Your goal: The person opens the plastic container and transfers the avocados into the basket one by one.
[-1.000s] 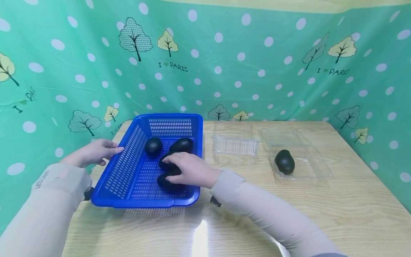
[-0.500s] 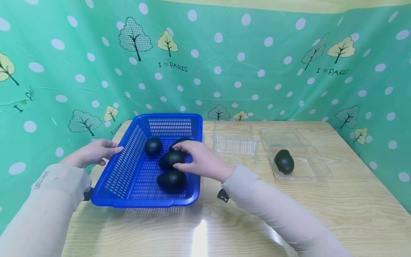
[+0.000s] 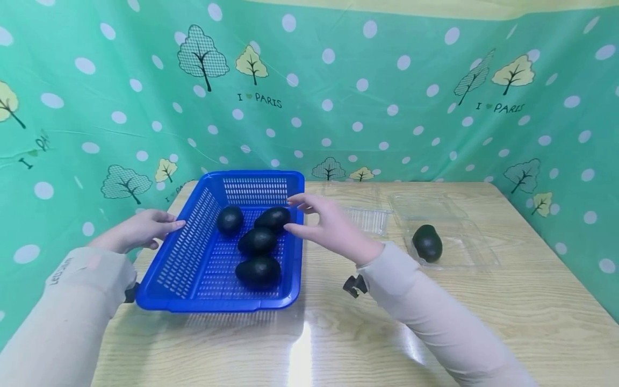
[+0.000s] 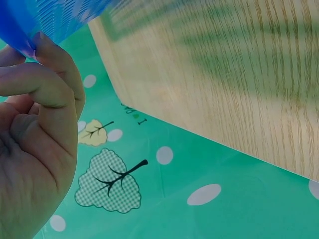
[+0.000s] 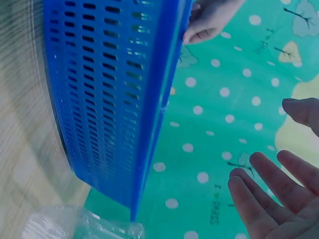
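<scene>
A blue plastic basket (image 3: 203,306) stands on the table with several dark avocados (image 3: 258,271) inside. My left hand (image 3: 145,228) pinches the basket's left rim; thumb and fingertips meet the blue edge (image 4: 20,42) in the left wrist view. Just past the right rim hovers my right hand (image 3: 336,228), its fingers spread apart and nothing held. The right wrist view shows those fingers (image 5: 274,174) loose beside the basket's slotted wall (image 5: 107,94). Nearest to this hand in the basket is the back right avocado (image 3: 273,219).
Behind the right hand is a clear plastic container (image 3: 371,219), partly hidden. To its right lies an opened clear clamshell (image 3: 464,247) with one avocado (image 3: 427,243) at its left side. A green patterned cloth (image 3: 338,80) hangs around the wooden table (image 3: 367,344).
My right hand has lifted off the avocados and moved up and right, out over the basket's right rim, without any avocado. The left hand has stayed on the left rim.
</scene>
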`<state>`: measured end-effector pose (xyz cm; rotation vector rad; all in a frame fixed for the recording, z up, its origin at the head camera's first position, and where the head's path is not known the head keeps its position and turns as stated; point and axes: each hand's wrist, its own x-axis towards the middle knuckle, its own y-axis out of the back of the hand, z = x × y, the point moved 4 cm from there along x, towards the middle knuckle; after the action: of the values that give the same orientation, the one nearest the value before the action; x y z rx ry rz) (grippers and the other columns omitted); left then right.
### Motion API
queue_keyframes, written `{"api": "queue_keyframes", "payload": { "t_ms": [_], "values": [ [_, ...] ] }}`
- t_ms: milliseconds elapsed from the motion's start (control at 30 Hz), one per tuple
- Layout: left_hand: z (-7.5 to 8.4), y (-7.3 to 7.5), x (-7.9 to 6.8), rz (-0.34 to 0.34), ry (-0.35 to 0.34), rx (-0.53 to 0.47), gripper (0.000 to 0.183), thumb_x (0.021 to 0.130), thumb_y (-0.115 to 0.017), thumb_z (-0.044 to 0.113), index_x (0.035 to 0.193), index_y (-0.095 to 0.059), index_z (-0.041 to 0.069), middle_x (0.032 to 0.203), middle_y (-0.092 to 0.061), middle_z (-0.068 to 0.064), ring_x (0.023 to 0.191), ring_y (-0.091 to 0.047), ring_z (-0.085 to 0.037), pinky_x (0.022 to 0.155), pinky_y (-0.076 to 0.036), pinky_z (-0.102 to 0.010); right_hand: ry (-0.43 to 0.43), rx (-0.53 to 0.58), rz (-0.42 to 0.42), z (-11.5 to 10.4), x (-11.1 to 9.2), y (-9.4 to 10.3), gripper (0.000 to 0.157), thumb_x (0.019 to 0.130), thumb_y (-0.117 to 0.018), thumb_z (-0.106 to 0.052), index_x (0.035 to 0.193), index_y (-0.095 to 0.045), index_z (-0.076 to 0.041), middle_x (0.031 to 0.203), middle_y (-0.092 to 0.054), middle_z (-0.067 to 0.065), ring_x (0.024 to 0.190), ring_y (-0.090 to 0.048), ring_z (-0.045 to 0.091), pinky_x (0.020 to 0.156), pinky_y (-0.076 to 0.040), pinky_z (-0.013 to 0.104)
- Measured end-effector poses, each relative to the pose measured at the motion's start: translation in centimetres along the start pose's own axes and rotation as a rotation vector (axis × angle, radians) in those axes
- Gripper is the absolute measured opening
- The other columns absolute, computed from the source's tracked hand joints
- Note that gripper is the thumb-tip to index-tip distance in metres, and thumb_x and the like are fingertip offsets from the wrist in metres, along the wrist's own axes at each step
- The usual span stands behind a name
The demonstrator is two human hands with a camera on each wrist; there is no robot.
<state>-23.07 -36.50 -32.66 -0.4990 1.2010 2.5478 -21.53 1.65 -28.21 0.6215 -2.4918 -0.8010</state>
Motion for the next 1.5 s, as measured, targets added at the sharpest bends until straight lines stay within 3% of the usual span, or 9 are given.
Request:
{"api": "queue_keyframes", "payload": {
  "t_ms": [400, 633, 767, 900, 1000, 1067, 1200, 1300, 1500],
  "values": [
    [0.0, -0.1, 0.0, 0.002, 0.000, -0.013, 0.072, 0.106, -0.039, 0.044, 0.141, -0.031, -0.018, 0.113, -0.068, -0.013, 0.106, -0.063, -0.024, 0.070, -0.053, -0.031, -0.045, 0.054, 0.134, 2.0, -1.8, 2.4, 0.051, 0.087, -0.076, -0.022, 0.134, -0.059, -0.008, 0.131, -0.064, 0.010, 0.116, -0.063, 0.028, 0.103, -0.050, 0.041],
    [-0.1, -0.4, 0.3, 0.002, -0.035, -0.036, 0.063, 0.107, -0.039, 0.040, 0.135, -0.037, -0.016, 0.099, -0.068, 0.000, 0.091, -0.061, -0.012, 0.062, -0.049, -0.028, -0.100, 0.106, 0.188, 3.0, -2.5, 3.7, 0.051, 0.087, -0.076, -0.021, 0.134, -0.059, -0.009, 0.132, -0.064, 0.010, 0.119, -0.062, 0.030, 0.104, -0.050, 0.042],
    [-0.1, -0.5, 0.4, 0.012, -0.042, -0.035, 0.060, 0.107, -0.039, 0.039, 0.132, -0.039, -0.015, 0.097, -0.068, -0.001, 0.088, -0.060, -0.012, 0.061, -0.049, -0.027, -0.130, 0.125, 0.209, 3.5, -3.0, 4.4, 0.049, 0.088, -0.076, -0.021, 0.133, -0.060, -0.010, 0.132, -0.063, 0.010, 0.120, -0.061, 0.031, 0.102, -0.051, 0.043],
    [0.0, -0.5, 0.0, 0.017, -0.039, -0.002, 0.067, 0.106, -0.039, 0.042, 0.136, -0.034, -0.018, 0.112, -0.066, -0.019, 0.103, -0.063, -0.030, 0.075, -0.056, -0.035, -0.137, 0.145, 0.233, 4.3, -3.4, 5.1, 0.048, 0.088, -0.075, -0.019, 0.132, -0.060, -0.008, 0.133, -0.062, 0.012, 0.121, -0.060, 0.032, 0.103, -0.050, 0.046],
    [0.0, -0.4, -0.2, 0.013, -0.039, 0.019, 0.070, 0.107, -0.037, 0.043, 0.137, -0.031, -0.020, 0.125, -0.059, -0.029, 0.117, -0.056, -0.044, 0.084, -0.057, -0.042, -0.157, 0.164, 0.241, 5.0, -3.9, 5.8, 0.049, 0.089, -0.075, -0.022, 0.133, -0.058, -0.009, 0.134, -0.061, 0.011, 0.122, -0.059, 0.029, 0.105, -0.048, 0.045],
    [0.0, -0.3, -0.2, 0.012, -0.045, 0.027, 0.069, 0.107, -0.037, 0.042, 0.137, -0.031, -0.020, 0.126, -0.059, -0.030, 0.119, -0.055, -0.046, 0.086, -0.057, -0.045, -0.186, 0.179, 0.243, 5.5, -4.3, 6.4, 0.050, 0.089, -0.075, -0.025, 0.134, -0.057, -0.011, 0.135, -0.060, 0.010, 0.123, -0.058, 0.028, 0.106, -0.047, 0.045],
    [0.1, -0.3, -0.1, 0.012, -0.051, 0.019, 0.064, 0.107, -0.040, 0.040, 0.134, -0.036, -0.018, 0.112, -0.067, -0.019, 0.102, -0.063, -0.029, 0.077, -0.055, -0.035, -0.246, 0.169, 0.255, 6.4, -5.1, 7.3, 0.053, 0.089, -0.074, -0.033, 0.136, -0.056, -0.015, 0.137, -0.058, 0.007, 0.124, -0.057, 0.027, 0.106, -0.047, 0.045],
    [0.2, -0.5, 0.0, 0.012, -0.054, 0.000, 0.058, 0.106, -0.042, 0.039, 0.130, -0.041, -0.015, 0.098, -0.069, -0.004, 0.085, -0.058, -0.012, 0.064, -0.047, -0.027, -0.278, 0.143, 0.277, 6.9, -5.9, 7.9, 0.056, 0.088, -0.074, -0.039, 0.136, -0.056, -0.016, 0.137, -0.058, 0.006, 0.124, -0.057, 0.028, 0.104, -0.048, 0.047],
    [0.3, -0.6, 0.0, 0.010, -0.060, -0.020, 0.053, 0.106, -0.045, 0.037, 0.126, -0.044, -0.012, 0.087, -0.067, 0.003, 0.070, -0.052, -0.008, 0.053, -0.039, -0.023, -0.303, 0.154, 0.317, 8.0, -6.9, 8.7, 0.060, 0.088, -0.074, -0.041, 0.138, -0.054, -0.013, 0.137, -0.057, 0.007, 0.124, -0.055, 0.027, 0.103, -0.047, 0.046]
  ]
}}
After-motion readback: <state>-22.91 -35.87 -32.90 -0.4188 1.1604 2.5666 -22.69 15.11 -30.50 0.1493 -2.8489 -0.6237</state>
